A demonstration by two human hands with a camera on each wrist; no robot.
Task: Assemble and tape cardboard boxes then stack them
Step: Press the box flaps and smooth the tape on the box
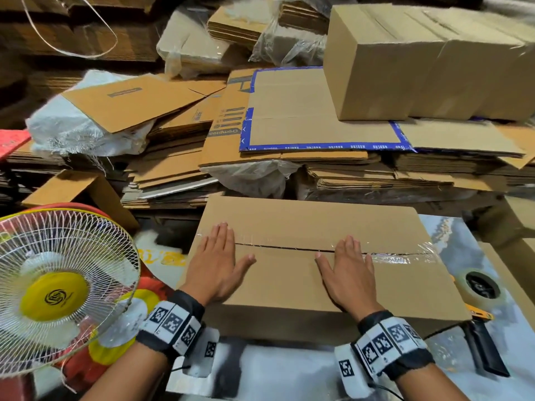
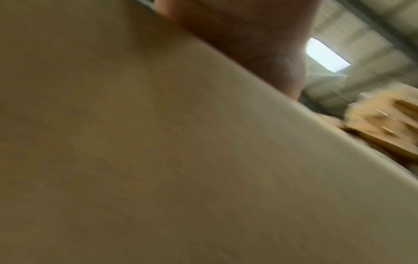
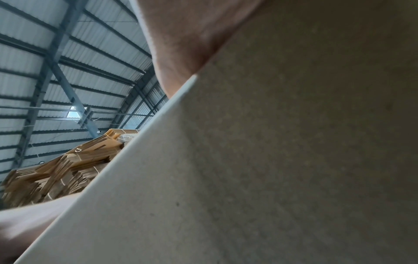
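Head view: box (image 1: 318, 273) sits on the desk (image 1: 289, 369), near its far edge, flaps shut with clear tape (image 1: 405, 257) along the seam. Left hand (image 1: 215, 267) and right hand (image 1: 346, 273) both lie flat on top, fingers straight and holding nothing, each across the seam. A tape roll (image 1: 479, 286) lies just right of the box, a fan (image 1: 58, 287) off to the left. Wrist views mostly show cardboard up close.

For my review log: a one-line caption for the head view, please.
Both flat hands, left hand and right hand, press the clear-taped seam of a brown cardboard box.
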